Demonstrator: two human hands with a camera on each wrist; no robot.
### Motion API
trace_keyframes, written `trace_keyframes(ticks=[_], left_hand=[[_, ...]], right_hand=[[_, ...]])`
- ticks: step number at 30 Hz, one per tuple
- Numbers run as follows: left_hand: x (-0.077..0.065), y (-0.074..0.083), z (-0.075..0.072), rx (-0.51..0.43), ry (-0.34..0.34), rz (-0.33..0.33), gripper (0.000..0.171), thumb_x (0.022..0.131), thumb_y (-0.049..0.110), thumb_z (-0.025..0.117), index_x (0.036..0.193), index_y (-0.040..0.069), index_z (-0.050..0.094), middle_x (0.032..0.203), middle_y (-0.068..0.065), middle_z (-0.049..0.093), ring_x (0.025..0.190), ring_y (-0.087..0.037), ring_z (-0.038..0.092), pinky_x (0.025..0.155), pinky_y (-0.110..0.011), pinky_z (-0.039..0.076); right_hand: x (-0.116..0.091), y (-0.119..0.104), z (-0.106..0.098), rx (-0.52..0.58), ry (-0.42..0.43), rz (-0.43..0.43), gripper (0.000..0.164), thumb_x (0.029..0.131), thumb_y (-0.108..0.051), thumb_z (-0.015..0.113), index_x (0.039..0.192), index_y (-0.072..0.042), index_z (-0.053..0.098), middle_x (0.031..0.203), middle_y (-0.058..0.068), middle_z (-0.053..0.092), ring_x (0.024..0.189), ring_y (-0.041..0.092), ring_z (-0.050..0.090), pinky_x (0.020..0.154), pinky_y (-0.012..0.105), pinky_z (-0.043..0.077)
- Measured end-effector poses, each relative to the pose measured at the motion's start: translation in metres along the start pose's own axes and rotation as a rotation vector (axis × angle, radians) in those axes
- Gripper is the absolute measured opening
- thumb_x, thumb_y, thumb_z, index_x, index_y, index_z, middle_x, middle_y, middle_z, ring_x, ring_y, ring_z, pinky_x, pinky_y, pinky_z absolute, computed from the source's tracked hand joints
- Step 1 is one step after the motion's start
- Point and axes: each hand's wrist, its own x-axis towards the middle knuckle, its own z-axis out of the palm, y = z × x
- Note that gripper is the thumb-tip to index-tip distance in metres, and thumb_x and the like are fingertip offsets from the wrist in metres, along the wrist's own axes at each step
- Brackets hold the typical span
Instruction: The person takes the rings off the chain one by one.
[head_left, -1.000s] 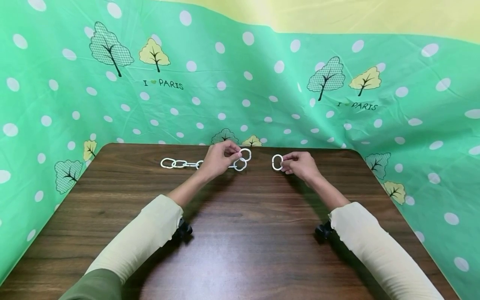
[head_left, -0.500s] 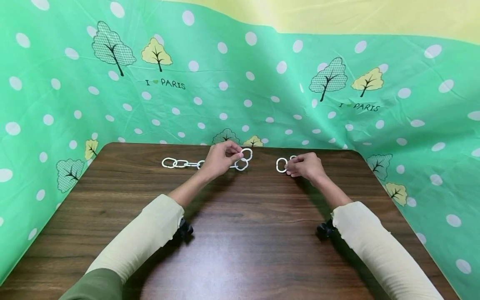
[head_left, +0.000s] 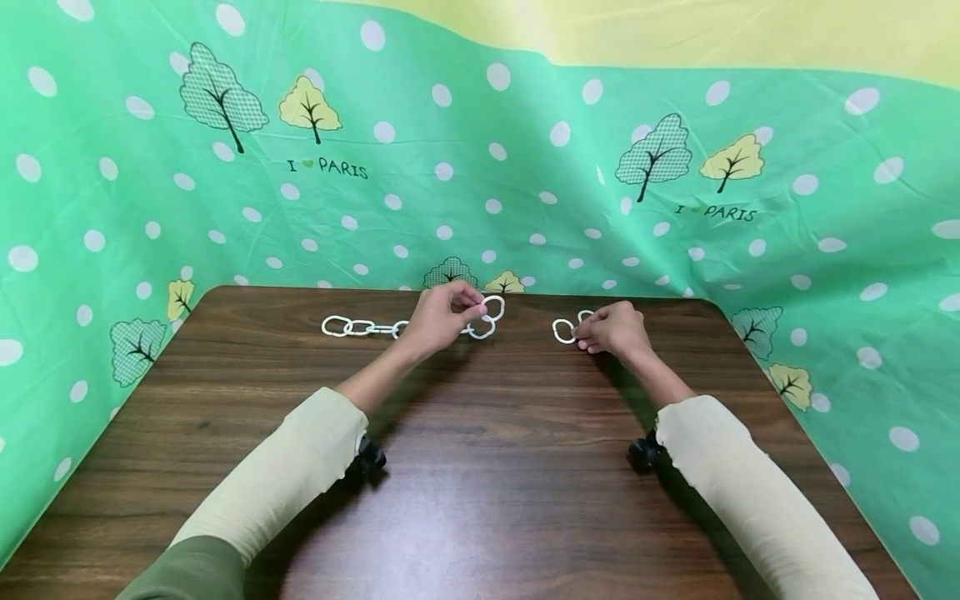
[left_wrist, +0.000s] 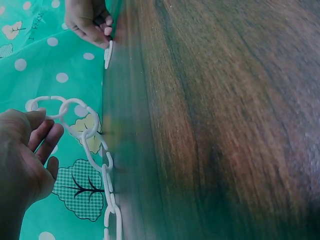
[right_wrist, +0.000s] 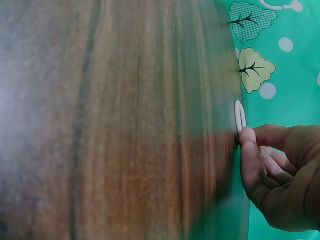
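Head only: chain's left end [head_left: 336, 326]

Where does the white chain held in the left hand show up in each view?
Head: chain left of centre near the table's far edge, partly hidden by the left hand.
Left wrist: chain runs from the fingertips at left down to the bottom edge.
Right wrist: only a fragment, apparently its end, at top right.
Shared landmark: the yellow printed tree beside the checked one.
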Motion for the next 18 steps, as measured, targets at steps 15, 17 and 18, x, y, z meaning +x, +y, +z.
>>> trace_keyframes(ticks=[15,17,18], left_hand=[[0.0004,0.0024,-0.0026,0.006,0.000,-0.007,0.011,0.105,0.014,0.082,0.111,0.006,0.080,0.107,-0.013,0.083,0.102,-0.028,0.078,0.095,-0.040,0.061],[0.0004,0.0025,-0.0028,0.002,-0.001,-0.007,0.011,0.105,0.014,0.082,0.112,0.006,0.080,0.107,-0.013,0.084,0.102,-0.028,0.078,0.094,-0.038,0.061],[0.0003,0.0026,-0.0029,0.000,-0.001,-0.008,0.011,0.105,0.014,0.082,0.112,0.005,0.080,0.107,-0.013,0.084,0.102,-0.028,0.078,0.094,-0.038,0.061]], right_hand=[[0.0104,-0.0048,0.0010,-0.188,0.101,0.002,0.017,0.096,-0.012,0.086,0.093,0.004,0.082,0.064,0.002,0.076,0.055,0.010,0.072,0.057,0.029,0.064],[0.0104,-0.0047,0.0004,-0.196,0.107,0.002,0.018,0.097,-0.013,0.086,0.093,0.004,0.082,0.065,0.002,0.076,0.055,0.010,0.071,0.057,0.029,0.064],[0.0102,-0.0047,0.0003,-0.196,0.109,0.002,0.018,0.097,-0.014,0.086,0.092,0.004,0.082,0.065,0.002,0.076,0.055,0.010,0.071,0.057,0.029,0.064]])
